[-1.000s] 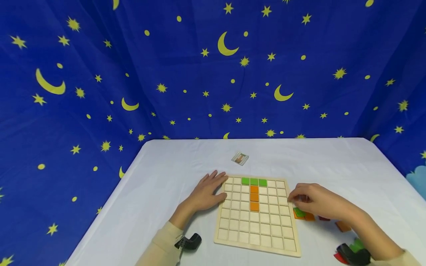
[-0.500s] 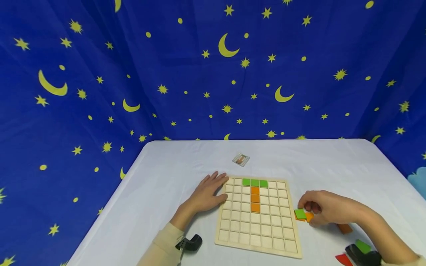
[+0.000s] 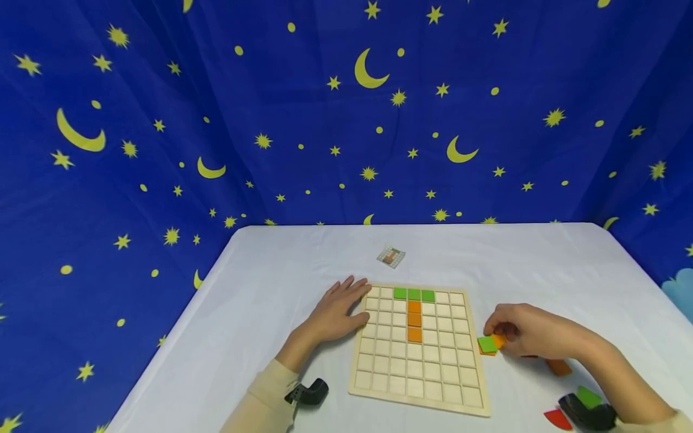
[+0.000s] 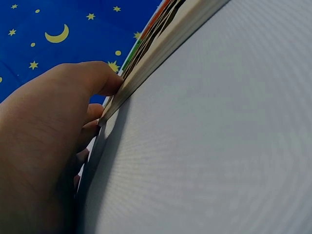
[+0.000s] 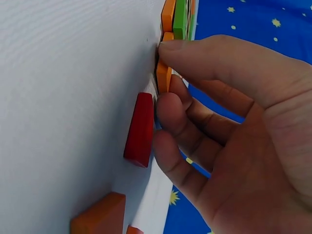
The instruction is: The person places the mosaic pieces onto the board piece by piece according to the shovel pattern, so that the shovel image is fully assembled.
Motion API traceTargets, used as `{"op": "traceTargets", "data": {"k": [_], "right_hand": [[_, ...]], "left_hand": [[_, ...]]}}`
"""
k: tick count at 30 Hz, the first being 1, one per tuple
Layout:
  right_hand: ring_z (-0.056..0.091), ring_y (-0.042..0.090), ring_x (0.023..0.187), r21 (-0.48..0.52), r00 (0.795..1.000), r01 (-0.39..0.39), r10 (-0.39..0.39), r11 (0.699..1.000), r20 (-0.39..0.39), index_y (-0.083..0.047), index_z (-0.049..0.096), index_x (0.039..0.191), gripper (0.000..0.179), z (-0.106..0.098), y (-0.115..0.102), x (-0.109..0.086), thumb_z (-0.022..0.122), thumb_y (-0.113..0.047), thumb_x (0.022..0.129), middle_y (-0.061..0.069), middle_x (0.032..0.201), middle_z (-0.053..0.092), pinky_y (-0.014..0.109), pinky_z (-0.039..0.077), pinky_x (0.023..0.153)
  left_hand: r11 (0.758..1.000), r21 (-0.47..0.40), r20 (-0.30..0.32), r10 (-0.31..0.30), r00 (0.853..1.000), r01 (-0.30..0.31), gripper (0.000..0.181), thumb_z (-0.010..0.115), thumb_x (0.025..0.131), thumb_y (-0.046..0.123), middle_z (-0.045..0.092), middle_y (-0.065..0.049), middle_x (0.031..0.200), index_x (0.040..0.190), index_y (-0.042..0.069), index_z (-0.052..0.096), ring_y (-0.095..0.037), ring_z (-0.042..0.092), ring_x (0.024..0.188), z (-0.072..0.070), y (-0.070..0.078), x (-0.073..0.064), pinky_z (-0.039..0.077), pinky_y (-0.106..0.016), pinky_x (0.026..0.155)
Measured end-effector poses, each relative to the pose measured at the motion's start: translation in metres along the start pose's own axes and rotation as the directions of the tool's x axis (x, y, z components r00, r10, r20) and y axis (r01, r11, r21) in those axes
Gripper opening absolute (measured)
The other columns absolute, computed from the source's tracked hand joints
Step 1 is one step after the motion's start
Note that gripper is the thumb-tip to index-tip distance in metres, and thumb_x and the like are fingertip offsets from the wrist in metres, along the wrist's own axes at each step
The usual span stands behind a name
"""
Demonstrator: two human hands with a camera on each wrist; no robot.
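My left hand (image 3: 337,314) rests at the far left edge of a wooden grid board (image 3: 394,399), fingers straight, thumb touching the rim. That thumb also lies on the board's edge (image 4: 161,56) in the left wrist view. On the board, green tiles (image 3: 414,294) form a short row at the top, with orange tiles (image 3: 414,320) in a column below. Right of the board, my right hand (image 3: 533,332) pinches an orange square tile (image 5: 164,75) between thumb and fingers. Beside it, a green tile (image 3: 487,344) lies on another orange tile (image 5: 168,14).
A red block (image 5: 140,131) lies under my right fingers. Nearer me are a brown-orange tile (image 3: 559,367), a green piece (image 3: 588,397) and a red piece (image 3: 557,419). A small patterned card (image 3: 391,257) lies behind the board on the white table (image 3: 292,258).
My right hand has moved back from the board's right edge to the loose tiles and taken hold of an orange one, which has shifted and tilted. The left hand has stayed put.
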State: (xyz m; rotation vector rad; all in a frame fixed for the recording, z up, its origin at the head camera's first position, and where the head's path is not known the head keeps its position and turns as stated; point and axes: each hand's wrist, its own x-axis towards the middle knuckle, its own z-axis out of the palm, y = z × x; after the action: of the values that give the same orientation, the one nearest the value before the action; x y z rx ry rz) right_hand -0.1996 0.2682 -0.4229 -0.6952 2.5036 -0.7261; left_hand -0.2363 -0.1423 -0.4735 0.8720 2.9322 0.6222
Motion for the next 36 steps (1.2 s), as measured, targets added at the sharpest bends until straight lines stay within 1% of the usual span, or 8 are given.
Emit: {"op": "traceTargets", "data": {"k": [7, 13, 18, 22, 26, 31, 36], "right_hand": [[0.052, 0.012, 0.080, -0.026, 0.998, 0.052, -0.053, 0.998, -0.036, -0.028, 0.071, 0.103, 0.025, -0.004, 0.004, 0.000, 0.077, -0.022, 0.079, -0.011, 0.095, 0.059, 0.025, 0.045, 0.066], [0.051, 0.011, 0.079, -0.041, 0.993, 0.059, -0.063, 0.997, -0.099, -0.023, 0.072, 0.107, 0.027, -0.003, 0.007, 0.001, 0.077, -0.025, 0.080, -0.012, 0.094, 0.059, 0.024, 0.046, 0.065], [0.052, 0.010, 0.081, -0.041, 0.990, 0.065, -0.069, 0.997, -0.123, -0.020, 0.073, 0.110, 0.028, -0.002, 0.004, 0.003, 0.075, -0.025, 0.082, -0.011, 0.097, 0.060, 0.023, 0.048, 0.067], [0.053, 0.011, 0.081, -0.042, 0.986, 0.060, -0.066, 0.997, -0.150, -0.020, 0.073, 0.111, 0.029, -0.004, 0.000, 0.003, 0.076, -0.025, 0.082, -0.011, 0.097, 0.059, 0.024, 0.048, 0.067], [0.054, 0.011, 0.083, -0.046, 0.980, 0.068, -0.075, 0.997, -0.182, -0.021, 0.073, 0.111, 0.029, -0.003, -0.001, 0.003, 0.076, -0.026, 0.083, -0.012, 0.097, 0.058, 0.024, 0.050, 0.070], [0.054, 0.009, 0.085, -0.046, 0.976, 0.099, -0.106, 0.994, -0.192, -0.022, 0.072, 0.113, 0.029, 0.001, -0.002, 0.005, 0.074, -0.025, 0.084, -0.013, 0.097, 0.058, 0.025, 0.051, 0.073], [0.054, 0.008, 0.086, -0.069, 0.975, 0.104, -0.115, 0.992, -0.191, -0.023, 0.072, 0.113, 0.029, 0.002, -0.005, 0.006, 0.073, -0.022, 0.084, -0.014, 0.097, 0.058, 0.027, 0.052, 0.075]], "left_hand": [[1.000, 0.008, -0.003, -0.005, 1.000, 0.005, 0.064, 0.050, 0.094, 0.047, 0.028, 0.004, 0.155, 0.151, 0.020, 0.035, -0.019, 0.012, 0.145, 0.000, 0.000, 0.001, 0.007, -0.038, 0.116], [1.000, 0.004, -0.008, 0.002, 1.000, -0.002, 0.064, 0.051, 0.093, 0.045, 0.029, 0.003, 0.155, 0.150, 0.020, 0.036, -0.020, 0.014, 0.144, -0.001, 0.001, 0.000, 0.008, -0.039, 0.116], [1.000, 0.014, -0.006, 0.006, 1.000, -0.006, 0.064, 0.050, 0.093, 0.046, 0.029, 0.003, 0.155, 0.150, 0.020, 0.036, -0.021, 0.014, 0.144, 0.000, 0.000, -0.001, 0.009, -0.039, 0.116], [1.000, 0.011, -0.007, 0.004, 1.000, -0.004, 0.065, 0.050, 0.093, 0.047, 0.029, 0.003, 0.155, 0.150, 0.020, 0.036, -0.021, 0.014, 0.144, -0.001, 0.000, -0.001, 0.009, -0.040, 0.116], [1.000, 0.010, -0.008, 0.006, 1.000, -0.005, 0.065, 0.050, 0.093, 0.047, 0.029, 0.004, 0.155, 0.151, 0.021, 0.035, -0.021, 0.014, 0.144, -0.002, 0.000, -0.001, 0.009, -0.040, 0.116], [1.000, 0.011, -0.005, 0.000, 1.000, 0.000, 0.065, 0.050, 0.093, 0.047, 0.029, 0.004, 0.155, 0.151, 0.021, 0.035, -0.020, 0.014, 0.144, -0.002, -0.001, -0.001, 0.009, -0.039, 0.116], [1.000, 0.007, -0.004, 0.006, 1.000, -0.006, 0.065, 0.050, 0.093, 0.047, 0.029, 0.004, 0.155, 0.150, 0.020, 0.036, -0.021, 0.014, 0.144, -0.001, 0.000, 0.000, 0.009, -0.039, 0.116]]}}
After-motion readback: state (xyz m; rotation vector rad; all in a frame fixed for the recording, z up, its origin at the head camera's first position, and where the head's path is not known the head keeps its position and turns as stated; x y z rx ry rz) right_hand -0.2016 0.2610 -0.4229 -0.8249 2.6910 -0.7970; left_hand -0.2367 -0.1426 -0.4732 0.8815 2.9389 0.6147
